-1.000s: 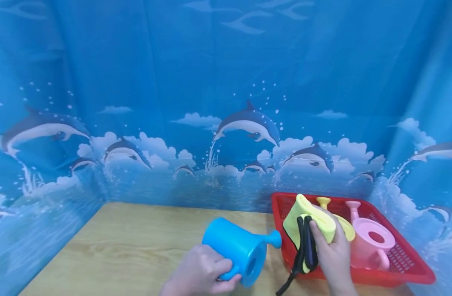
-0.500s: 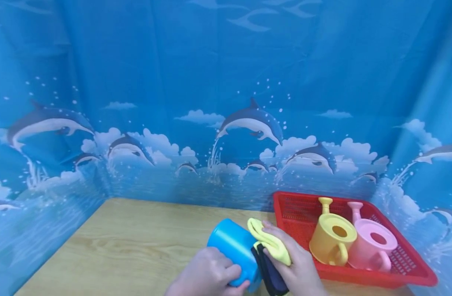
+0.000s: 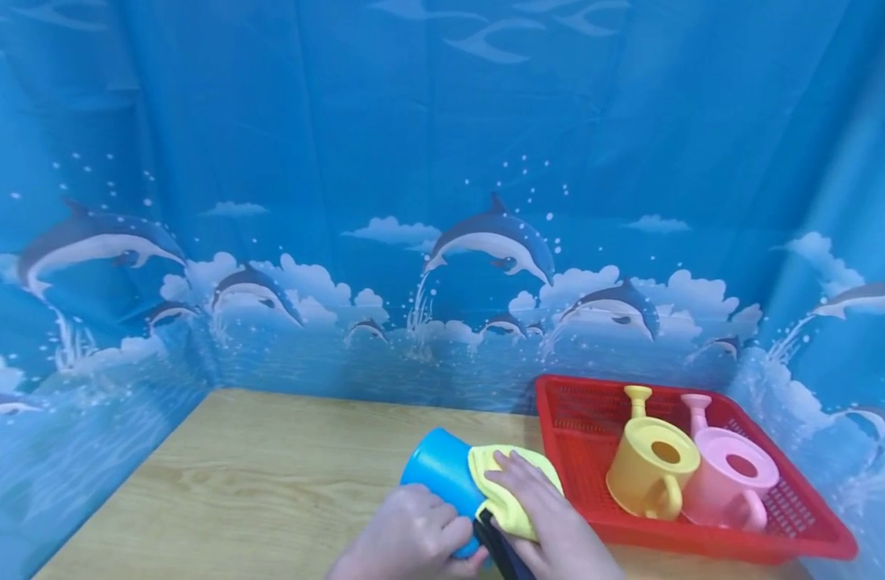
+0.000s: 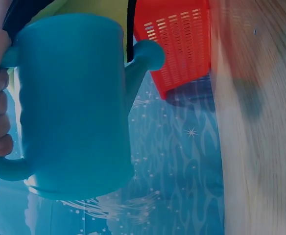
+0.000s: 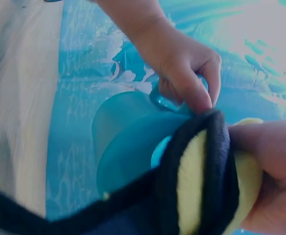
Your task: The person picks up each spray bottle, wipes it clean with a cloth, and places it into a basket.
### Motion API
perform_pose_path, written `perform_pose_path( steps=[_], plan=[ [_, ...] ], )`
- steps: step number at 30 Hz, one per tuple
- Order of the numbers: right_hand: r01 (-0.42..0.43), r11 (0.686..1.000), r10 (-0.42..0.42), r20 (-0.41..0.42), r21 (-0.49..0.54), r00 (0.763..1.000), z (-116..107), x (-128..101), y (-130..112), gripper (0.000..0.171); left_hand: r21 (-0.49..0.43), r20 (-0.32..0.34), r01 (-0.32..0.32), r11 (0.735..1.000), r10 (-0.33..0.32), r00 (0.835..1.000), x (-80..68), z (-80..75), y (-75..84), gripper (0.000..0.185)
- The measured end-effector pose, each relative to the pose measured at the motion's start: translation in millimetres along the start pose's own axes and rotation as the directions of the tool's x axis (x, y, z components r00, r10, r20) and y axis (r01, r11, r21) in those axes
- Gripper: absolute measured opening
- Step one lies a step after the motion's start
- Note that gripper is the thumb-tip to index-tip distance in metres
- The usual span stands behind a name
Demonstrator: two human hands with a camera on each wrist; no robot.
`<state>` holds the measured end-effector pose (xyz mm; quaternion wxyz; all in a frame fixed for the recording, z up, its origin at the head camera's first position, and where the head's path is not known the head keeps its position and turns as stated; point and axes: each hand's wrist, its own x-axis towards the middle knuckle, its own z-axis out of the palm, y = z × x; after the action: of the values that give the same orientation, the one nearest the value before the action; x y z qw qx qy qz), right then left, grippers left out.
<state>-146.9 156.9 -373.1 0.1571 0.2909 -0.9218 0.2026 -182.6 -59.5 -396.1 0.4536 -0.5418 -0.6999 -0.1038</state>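
A blue toy watering can (image 3: 442, 471) is tilted on its side above the table, its handle gripped by my left hand (image 3: 413, 536). The left wrist view shows the can's body (image 4: 74, 107) and short spout, with my fingers curled through the handle. My right hand (image 3: 551, 515) presses a folded yellow cloth (image 3: 514, 483) with dark edging against the can's top and spout side. In the right wrist view the cloth (image 5: 192, 186) is bunched under my thumb, partly covering the can (image 5: 128, 132). The spout is hidden by the cloth in the head view.
A red plastic basket (image 3: 572, 459) stands on the right of the wooden table (image 3: 268, 467). Inside it are a yellow watering can (image 3: 648, 467) and a pink watering can (image 3: 732, 475). A blue dolphin-print curtain (image 3: 384, 201) hangs behind and at both sides.
My right hand has brought the cloth left from over the basket onto the blue watering can, where it now lies spread. My left hand keeps its grip on the handle.
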Motion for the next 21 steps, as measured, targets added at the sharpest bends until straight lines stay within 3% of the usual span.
perform_pose_path(
  steps=[9, 17, 21],
  plan=[
    [-0.102, 0.994, 0.103, -0.020, 0.037, 0.994, 7, 17, -19, 0.054, 0.070, -0.030, -0.063, 0.996, 0.066, 0.997, 0.8, 0.0, 1.3, 0.041],
    [-0.161, 0.978, 0.145, 0.128, 0.133, 0.981, -3, 48, -27, 0.054, 0.063, -0.058, -0.054, 0.997, 0.058, 0.997, 3.2, 0.2, 3.3, 0.040],
    [-0.168, 0.977, 0.142, 0.185, 0.133, 0.972, -5, 61, -29, 0.055, 0.060, -0.104, -0.074, 0.995, 0.080, 0.991, 8.1, -0.2, 5.4, 0.043]
  ],
)
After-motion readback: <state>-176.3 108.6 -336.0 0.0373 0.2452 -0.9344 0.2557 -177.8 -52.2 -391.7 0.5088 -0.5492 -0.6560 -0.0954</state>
